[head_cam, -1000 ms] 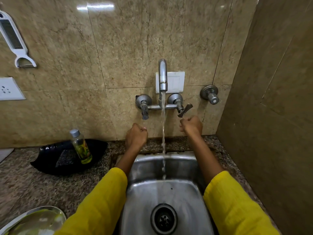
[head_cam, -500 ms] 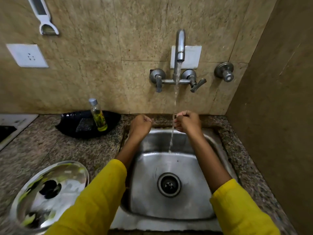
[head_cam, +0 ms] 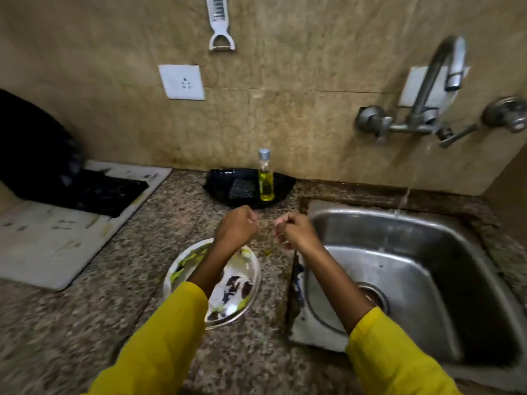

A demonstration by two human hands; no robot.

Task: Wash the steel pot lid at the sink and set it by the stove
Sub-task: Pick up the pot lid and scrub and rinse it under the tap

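Observation:
The steel pot lid (head_cam: pixel 239 283) lies on the granite counter left of the sink, shiny and reflective, partly hidden under my left forearm. My left hand (head_cam: pixel 236 228) hovers above its far edge, fingers curled into a fist with nothing in it. My right hand (head_cam: pixel 295 230) is also a closed fist, above the counter between the lid and the sink (head_cam: pixel 427 252). Water runs from the wall tap (head_cam: pixel 445 81) into the steel sink. The stove (head_cam: pixel 71 206), white with a black top, sits at the left.
A black tray (head_cam: pixel 225 181) by the wall holds a scrub pad (head_cam: pixel 239 188) and a bottle of yellow liquid (head_cam: pixel 266 178). A wall socket (head_cam: pixel 182 82) and a hanging peeler (head_cam: pixel 221 24) are above. A dark object (head_cam: pixel 31 143) stands on the stove.
The view has swung left from the sink toward the counter. Both fists have moved left, away from the running water, and now hover over the counter and the lid.

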